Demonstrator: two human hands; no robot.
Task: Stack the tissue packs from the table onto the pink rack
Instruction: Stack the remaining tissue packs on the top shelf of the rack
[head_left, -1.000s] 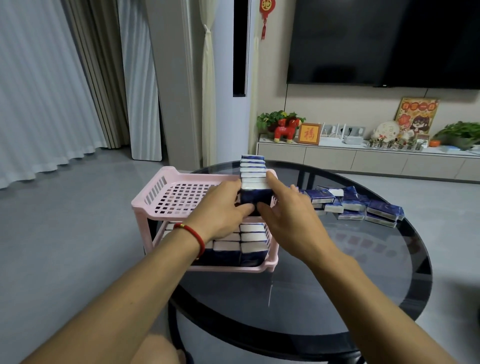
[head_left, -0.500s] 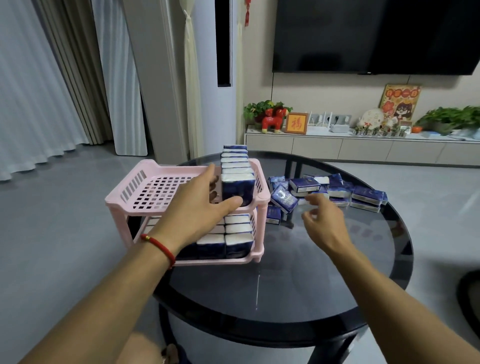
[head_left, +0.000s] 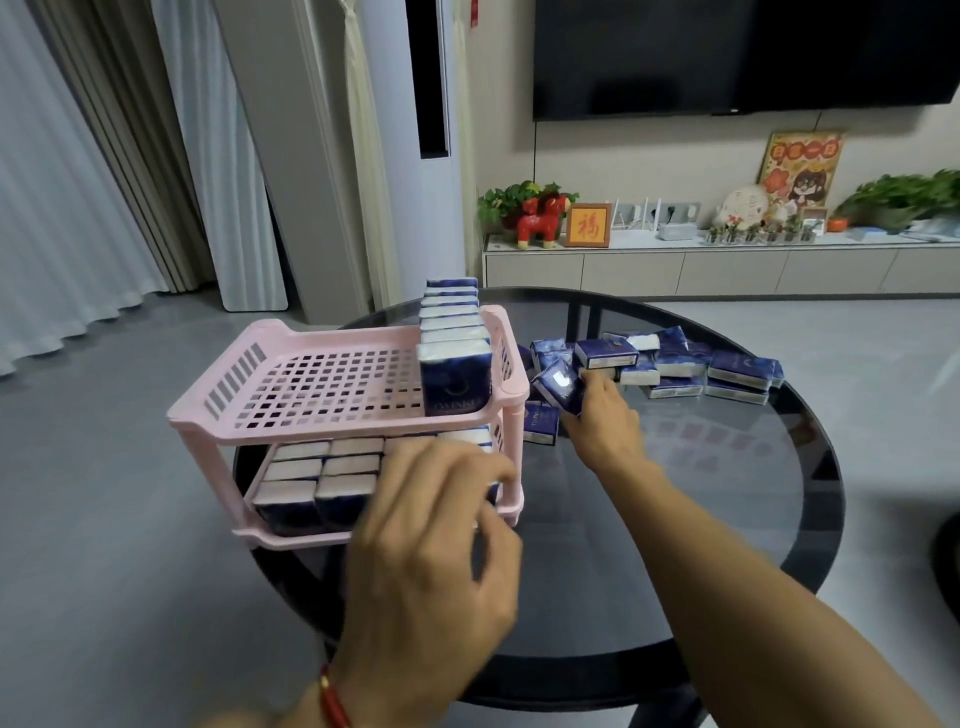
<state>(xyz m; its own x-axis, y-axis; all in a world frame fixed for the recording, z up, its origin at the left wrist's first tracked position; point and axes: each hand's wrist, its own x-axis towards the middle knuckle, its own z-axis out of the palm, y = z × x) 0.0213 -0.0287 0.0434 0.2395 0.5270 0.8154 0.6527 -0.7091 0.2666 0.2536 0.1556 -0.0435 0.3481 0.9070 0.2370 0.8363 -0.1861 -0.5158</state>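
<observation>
Right hand (head_left: 602, 421) around tissue pack (head_left: 558, 386) beside pink rack (head_left: 317, 382)

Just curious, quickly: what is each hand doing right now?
Left hand: loosely curled, holding nothing.
Right hand: fingers gripping a tilted tissue pack on the table.

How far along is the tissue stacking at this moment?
Done: the pink rack's lower shelf looks full, and one row stands on the upper shelf. In hand: the right hand grips a tissue pack. Left: the loose packs on the table.

Open rack shelf (head_left: 322, 384) beside pack row (head_left: 453, 343)
</observation>
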